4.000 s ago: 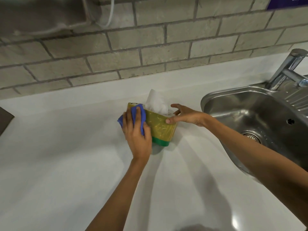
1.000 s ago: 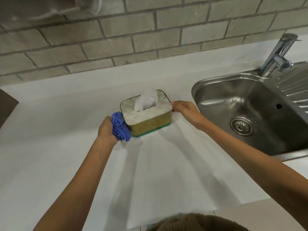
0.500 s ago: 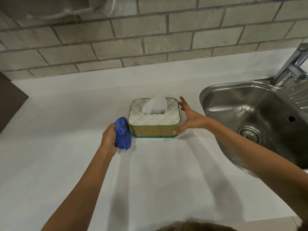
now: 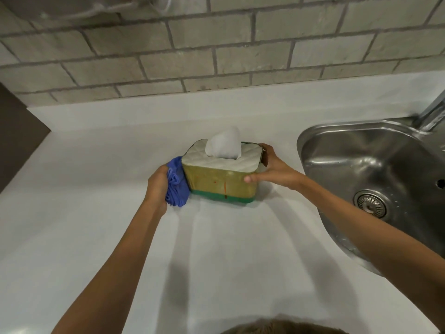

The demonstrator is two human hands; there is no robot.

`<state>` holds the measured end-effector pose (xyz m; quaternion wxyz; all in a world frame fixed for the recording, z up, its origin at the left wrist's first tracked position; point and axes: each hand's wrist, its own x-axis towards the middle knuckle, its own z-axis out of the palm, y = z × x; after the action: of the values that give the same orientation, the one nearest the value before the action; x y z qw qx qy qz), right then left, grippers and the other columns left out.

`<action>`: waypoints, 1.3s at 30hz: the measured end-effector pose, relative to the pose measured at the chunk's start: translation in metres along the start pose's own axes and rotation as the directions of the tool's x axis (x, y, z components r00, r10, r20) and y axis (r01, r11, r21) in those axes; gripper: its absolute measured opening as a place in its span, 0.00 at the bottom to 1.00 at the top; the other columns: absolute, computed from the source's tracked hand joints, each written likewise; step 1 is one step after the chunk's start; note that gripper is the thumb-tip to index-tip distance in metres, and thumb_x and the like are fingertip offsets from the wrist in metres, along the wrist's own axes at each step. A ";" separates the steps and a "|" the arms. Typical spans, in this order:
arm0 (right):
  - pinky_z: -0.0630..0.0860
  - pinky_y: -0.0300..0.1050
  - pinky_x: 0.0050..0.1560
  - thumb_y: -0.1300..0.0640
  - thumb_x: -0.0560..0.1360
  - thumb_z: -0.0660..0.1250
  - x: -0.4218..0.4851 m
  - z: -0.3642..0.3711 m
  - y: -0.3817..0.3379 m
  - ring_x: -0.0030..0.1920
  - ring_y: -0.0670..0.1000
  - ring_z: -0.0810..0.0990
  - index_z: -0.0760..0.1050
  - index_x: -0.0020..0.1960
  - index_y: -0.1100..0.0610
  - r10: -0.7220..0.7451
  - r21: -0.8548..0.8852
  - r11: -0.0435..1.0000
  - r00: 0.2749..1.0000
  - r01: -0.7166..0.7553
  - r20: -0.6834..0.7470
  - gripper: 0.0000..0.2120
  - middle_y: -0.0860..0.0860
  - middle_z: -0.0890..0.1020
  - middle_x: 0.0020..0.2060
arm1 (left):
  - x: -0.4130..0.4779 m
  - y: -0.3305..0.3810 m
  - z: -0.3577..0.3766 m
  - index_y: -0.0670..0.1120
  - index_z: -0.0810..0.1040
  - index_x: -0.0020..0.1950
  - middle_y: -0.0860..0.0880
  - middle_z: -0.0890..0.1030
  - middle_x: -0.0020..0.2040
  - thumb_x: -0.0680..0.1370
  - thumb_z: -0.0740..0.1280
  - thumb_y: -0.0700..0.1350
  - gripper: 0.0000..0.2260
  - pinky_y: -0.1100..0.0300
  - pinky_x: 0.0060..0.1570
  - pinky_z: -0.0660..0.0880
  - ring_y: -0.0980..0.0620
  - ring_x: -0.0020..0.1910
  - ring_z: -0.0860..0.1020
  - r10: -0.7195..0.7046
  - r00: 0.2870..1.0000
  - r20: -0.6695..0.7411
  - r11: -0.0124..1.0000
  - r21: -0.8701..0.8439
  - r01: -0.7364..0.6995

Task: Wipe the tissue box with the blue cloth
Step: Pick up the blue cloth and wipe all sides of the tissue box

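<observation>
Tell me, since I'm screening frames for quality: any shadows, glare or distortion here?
Head view: several fanned arm shadows fall on the white countertop; bright highlights glint on the stainless steel sink; wide-angle bending curves the grey brick wall; the chrome tap looks smeared.

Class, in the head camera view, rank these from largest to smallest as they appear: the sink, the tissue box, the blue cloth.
1. sink, partly cut off by the frame
2. tissue box
3. blue cloth, bunched in the left hand and partly hidden
</observation>
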<state>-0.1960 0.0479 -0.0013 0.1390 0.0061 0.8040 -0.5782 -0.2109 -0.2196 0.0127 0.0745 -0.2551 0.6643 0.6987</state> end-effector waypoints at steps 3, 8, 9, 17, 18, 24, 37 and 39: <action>0.71 0.38 0.55 0.50 0.63 0.76 -0.001 0.006 0.006 0.63 0.48 0.70 0.53 0.72 0.57 0.036 0.171 0.985 0.996 -0.021 -0.082 0.46 0.49 0.68 0.64 | -0.005 0.014 0.006 0.46 0.72 0.34 0.47 0.74 0.35 0.79 0.58 0.42 0.13 0.61 0.37 0.70 0.52 0.34 0.72 0.021 1.000 -0.008 1.000 -0.019 -0.022; 0.73 0.36 0.41 0.34 0.63 0.64 -0.005 0.020 0.010 0.52 0.41 0.75 0.55 0.70 0.54 0.157 0.386 0.918 0.976 -0.088 -0.151 0.44 0.47 0.73 0.59 | -0.012 0.027 0.020 0.47 0.73 0.35 0.47 0.75 0.35 0.77 0.59 0.43 0.10 0.61 0.34 0.69 0.52 0.34 0.74 0.047 0.999 -0.010 0.999 0.024 -0.047; 0.74 0.37 0.41 0.32 0.62 0.63 -0.005 0.021 0.010 0.51 0.41 0.75 0.55 0.69 0.53 0.181 0.418 0.903 0.972 -0.104 -0.148 0.43 0.45 0.73 0.56 | -0.013 0.028 0.023 0.47 0.73 0.34 0.47 0.74 0.34 0.76 0.60 0.43 0.11 0.62 0.32 0.69 0.52 0.33 0.73 0.051 0.999 -0.019 0.998 0.023 -0.050; 0.76 0.40 0.42 0.31 0.51 0.68 -0.015 0.013 0.002 0.52 0.43 0.76 0.53 0.71 0.52 0.173 0.440 0.890 0.982 -0.120 -0.082 0.55 0.43 0.74 0.54 | -0.020 0.028 0.029 0.46 0.72 0.32 0.48 0.73 0.31 0.75 0.60 0.43 0.11 0.68 0.24 0.69 0.53 0.31 0.73 0.065 0.997 -0.050 0.998 0.025 -0.064; 0.77 0.44 0.46 0.32 0.51 0.68 -0.016 0.010 0.002 0.54 0.45 0.76 0.53 0.71 0.53 0.182 0.446 0.886 0.980 -0.129 -0.079 0.56 0.45 0.74 0.56 | -0.023 0.027 0.029 0.44 0.74 0.35 0.48 0.74 0.32 0.76 0.59 0.42 0.10 0.69 0.24 0.70 0.52 0.32 0.74 0.089 0.994 -0.055 0.996 0.012 -0.089; 0.73 0.57 0.62 0.36 0.62 0.66 -0.016 0.005 0.001 0.61 0.55 0.75 0.61 0.68 0.54 0.241 0.440 0.879 0.967 -0.185 -0.076 0.41 0.51 0.76 0.59 | -0.081 0.002 0.047 0.43 0.76 0.64 0.58 0.82 0.49 0.78 0.58 0.38 0.16 0.78 0.43 0.72 0.71 0.43 0.78 0.682 0.725 -0.101 0.732 0.105 -0.673; 0.77 0.53 0.56 0.34 0.60 0.68 -0.020 0.003 0.007 0.54 0.52 0.80 0.72 0.54 0.48 0.217 0.451 0.876 0.974 -0.168 -0.059 0.28 0.48 0.82 0.50 | -0.086 -0.043 0.093 0.43 0.69 0.71 0.40 0.69 0.72 0.79 0.58 0.44 0.20 0.41 0.71 0.64 0.38 0.74 0.61 0.776 0.547 0.314 0.223 0.674 -0.704; 0.76 0.54 0.57 0.36 0.63 0.68 -0.019 0.003 0.006 0.56 0.53 0.78 0.67 0.60 0.51 0.226 0.450 0.877 0.971 -0.171 -0.072 0.32 0.48 0.79 0.53 | -0.075 -0.036 0.090 0.42 0.68 0.72 0.40 0.69 0.72 0.80 0.57 0.43 0.20 0.42 0.71 0.63 0.39 0.75 0.60 0.769 0.600 0.222 0.304 0.699 -0.648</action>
<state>-0.1766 0.0497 -0.0030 0.1431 0.1551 0.6545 -0.7260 -0.1539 -0.1111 0.0138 -0.1992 0.0632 0.9261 0.3141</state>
